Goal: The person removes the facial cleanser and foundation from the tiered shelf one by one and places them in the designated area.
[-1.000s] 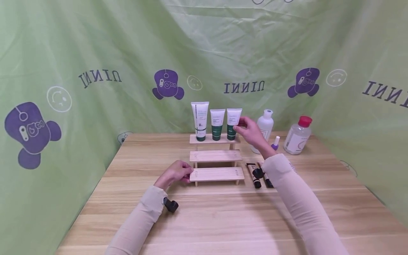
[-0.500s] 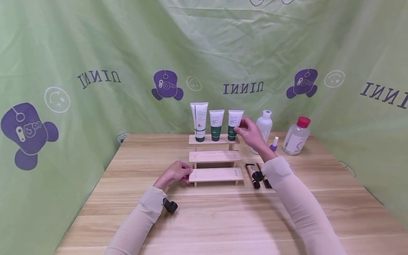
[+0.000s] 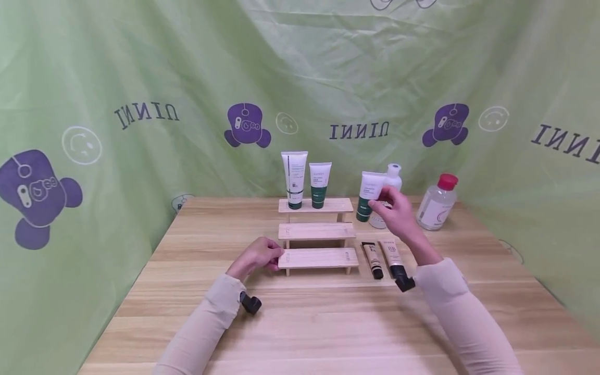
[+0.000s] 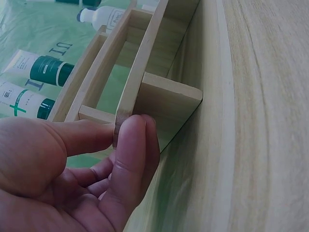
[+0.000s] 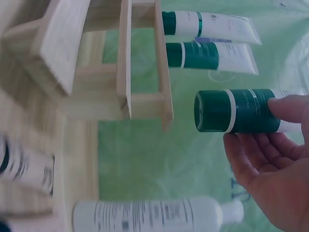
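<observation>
The tube (image 3: 367, 197) is hanging in the air, just right of the rack's (image 3: 316, 229) far shelf (image 3: 337, 204), cap down, top tipping slightly right. The right hand (image 3: 398, 214) is pinching it between thumb and fingers, the tube sitting left of that palm. The left hand (image 3: 259, 253), well apart, is pinching the near shelf's (image 3: 319, 257) left end. On the far shelf a tall tube (image 3: 294, 179) and a short tube (image 3: 320, 185) are standing. The right wrist view is showing clear air between cap and shelf, plus the white bottle (image 5: 149, 215) full-length, which the head view is partly hiding behind tube and hand.
</observation>
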A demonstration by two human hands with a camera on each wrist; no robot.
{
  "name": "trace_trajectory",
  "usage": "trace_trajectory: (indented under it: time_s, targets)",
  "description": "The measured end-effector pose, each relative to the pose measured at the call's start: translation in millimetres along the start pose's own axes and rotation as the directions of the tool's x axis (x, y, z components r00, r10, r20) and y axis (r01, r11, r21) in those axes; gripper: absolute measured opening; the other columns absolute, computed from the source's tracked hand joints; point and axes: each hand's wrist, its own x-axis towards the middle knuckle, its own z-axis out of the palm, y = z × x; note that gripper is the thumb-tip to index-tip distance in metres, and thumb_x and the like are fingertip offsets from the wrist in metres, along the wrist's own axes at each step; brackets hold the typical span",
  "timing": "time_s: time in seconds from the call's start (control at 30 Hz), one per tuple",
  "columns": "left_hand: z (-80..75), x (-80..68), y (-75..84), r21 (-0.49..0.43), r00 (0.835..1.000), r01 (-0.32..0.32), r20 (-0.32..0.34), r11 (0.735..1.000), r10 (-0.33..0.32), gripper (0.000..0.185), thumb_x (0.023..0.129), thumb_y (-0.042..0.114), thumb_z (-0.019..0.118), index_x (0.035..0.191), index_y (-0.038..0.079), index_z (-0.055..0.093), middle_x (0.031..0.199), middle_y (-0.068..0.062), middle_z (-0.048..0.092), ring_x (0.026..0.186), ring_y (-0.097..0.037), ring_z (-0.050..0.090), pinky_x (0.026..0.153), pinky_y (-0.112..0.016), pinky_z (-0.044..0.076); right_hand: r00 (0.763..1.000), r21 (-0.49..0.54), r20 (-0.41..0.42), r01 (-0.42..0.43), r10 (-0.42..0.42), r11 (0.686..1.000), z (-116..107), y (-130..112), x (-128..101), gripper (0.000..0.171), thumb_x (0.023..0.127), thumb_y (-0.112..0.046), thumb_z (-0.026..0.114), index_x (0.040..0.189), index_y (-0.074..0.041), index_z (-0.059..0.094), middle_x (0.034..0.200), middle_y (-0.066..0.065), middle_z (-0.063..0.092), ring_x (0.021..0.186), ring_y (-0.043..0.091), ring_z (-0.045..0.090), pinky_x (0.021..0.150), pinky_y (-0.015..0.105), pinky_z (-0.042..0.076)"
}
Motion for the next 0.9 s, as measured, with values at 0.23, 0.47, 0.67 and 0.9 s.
trace_trajectory:
  time_s: [0.23,0.47,0.67,0.9]
  targets:
    - [-2.7,-0.2,1.2,0.007,1.000,-0.001,-0.002,1.000,0.001,0.019,0.095,0.006,0.060,0.105,-0.009,0.067,0.080,-0.015,0.067,0.061,-0.017,0.063,0.057,-0.025,0.059,0.996,-0.082,-0.009,-0.086,0.085,0.993,-30,17,-26,0.040,0.094,-0.012,0.062,0.124,0.011,0.051,0.117,0.027,0.058,0.105,0.029,0.055,0.087,0.020,0.048]
    - [-1.2,1.1,0.7,0.034,1.000,-0.003,0.004,0.999,0.003,0.019,0.096,0.007,0.059,0.105,-0.009,0.067,0.082,-0.016,0.067,0.061,-0.017,0.064,0.059,-0.027,0.060,0.983,-0.053,0.012,-0.181,0.181,0.982,-46,40,-45,0.037,0.095,-0.009,0.059,0.121,0.016,0.050,0.110,0.028,0.057,0.087,0.009,0.055,0.073,0.019,0.057]
    - [-2.1,-0.1,1.5,0.017,1.000,-0.007,0.015,1.000,0.007,0.020,0.096,0.006,0.058,0.106,-0.010,0.066,0.081,-0.015,0.067,0.060,-0.016,0.063,0.058,-0.024,0.060,0.959,-0.091,0.075,-0.265,0.272,0.960,-56,55,-53,0.039,0.099,-0.014,0.056,0.123,0.015,0.048,0.110,0.024,0.054,0.088,0.014,0.056,0.075,0.029,0.061]
    - [-1.3,-0.9,0.8,0.006,1.000,0.011,0.008,1.000,-0.011,0.020,0.096,0.006,0.059,0.107,-0.009,0.066,0.082,-0.015,0.067,0.063,-0.017,0.064,0.060,-0.025,0.060,0.910,-0.113,0.131,-0.381,0.394,0.918,-60,75,-58,0.041,0.098,-0.014,0.056,0.124,0.015,0.047,0.110,0.022,0.055,0.090,0.017,0.057,0.075,0.030,0.060]
